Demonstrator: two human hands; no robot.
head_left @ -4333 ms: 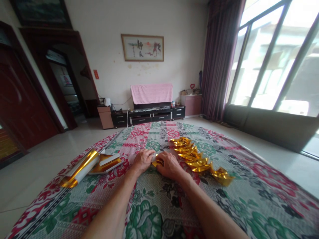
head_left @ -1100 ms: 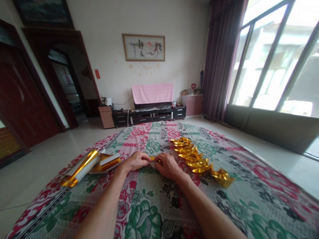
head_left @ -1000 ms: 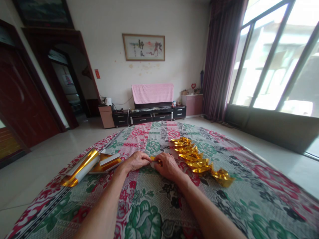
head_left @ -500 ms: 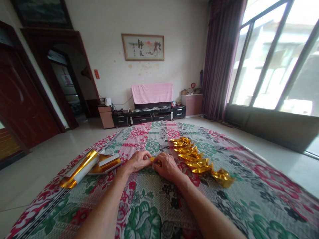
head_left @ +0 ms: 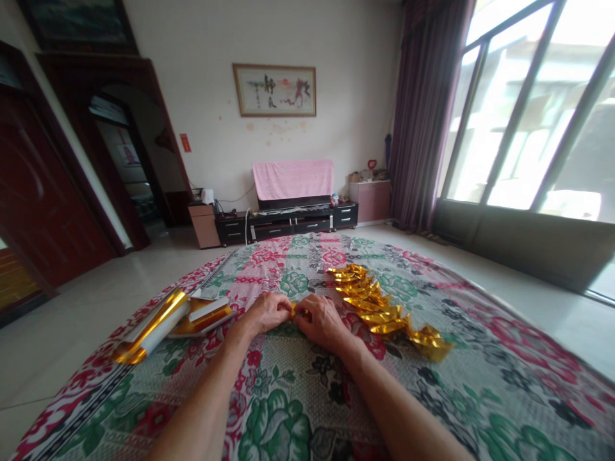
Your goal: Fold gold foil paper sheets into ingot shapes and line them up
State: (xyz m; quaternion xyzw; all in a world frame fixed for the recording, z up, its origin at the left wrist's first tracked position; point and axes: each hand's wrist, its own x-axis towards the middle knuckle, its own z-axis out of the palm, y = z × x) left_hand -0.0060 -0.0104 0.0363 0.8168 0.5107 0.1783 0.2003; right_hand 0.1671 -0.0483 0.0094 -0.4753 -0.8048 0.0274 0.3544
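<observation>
Near the middle of a floral cloth (head_left: 298,384) spread on the floor, a small gold foil piece (head_left: 294,310) is pinched between both hands. Left hand (head_left: 267,313) and right hand (head_left: 321,322) meet, fingers curled closed on it. Just right, a row of folded gold pieces (head_left: 379,307) runs toward the cloth's far edge. Toward the left edge lies a stack of gold sheets (head_left: 168,320).
</observation>
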